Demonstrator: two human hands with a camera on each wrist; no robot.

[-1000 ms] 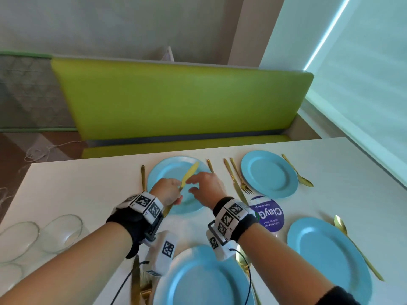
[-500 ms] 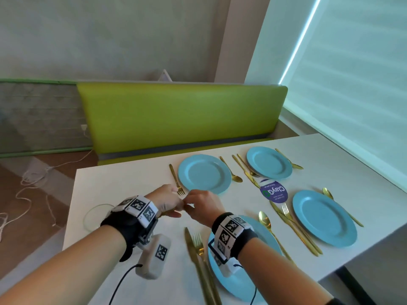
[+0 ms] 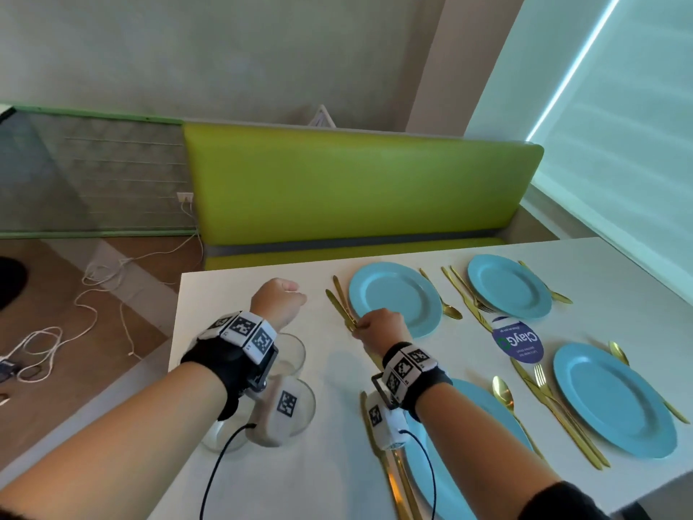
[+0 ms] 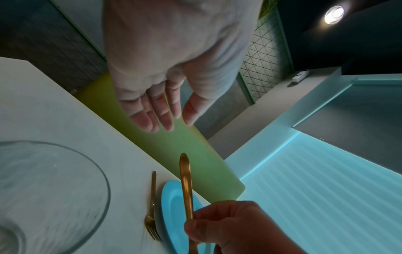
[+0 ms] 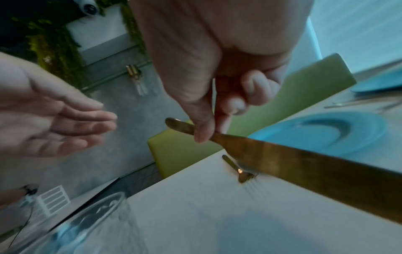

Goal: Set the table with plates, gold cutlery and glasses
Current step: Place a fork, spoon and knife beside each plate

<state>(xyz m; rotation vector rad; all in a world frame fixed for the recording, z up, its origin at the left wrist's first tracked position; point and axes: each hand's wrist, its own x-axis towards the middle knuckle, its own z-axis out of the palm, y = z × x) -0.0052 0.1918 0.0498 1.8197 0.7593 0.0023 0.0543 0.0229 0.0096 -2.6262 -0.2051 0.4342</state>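
Half a second ago our two hands met over bare table left of the far plate; now they are apart. Our left hand [image 4: 165, 96] hovers empty, fingers loosely extended. Our right hand [image 3: 380, 326] pinches a gold knife [image 4: 186, 185] by thumb and forefinger just left of the far blue plate [image 3: 393, 298], above the gold fork [image 4: 151, 213] lying on the white table [image 3: 337, 369]. That plate holds nothing. Clear glasses [image 3: 296, 356] sit under our left wrist.

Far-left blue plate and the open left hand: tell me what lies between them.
In the head view, a gold fork lies beside the plate, and the right hand holds a gold knife there; toward the left hand, bare table.
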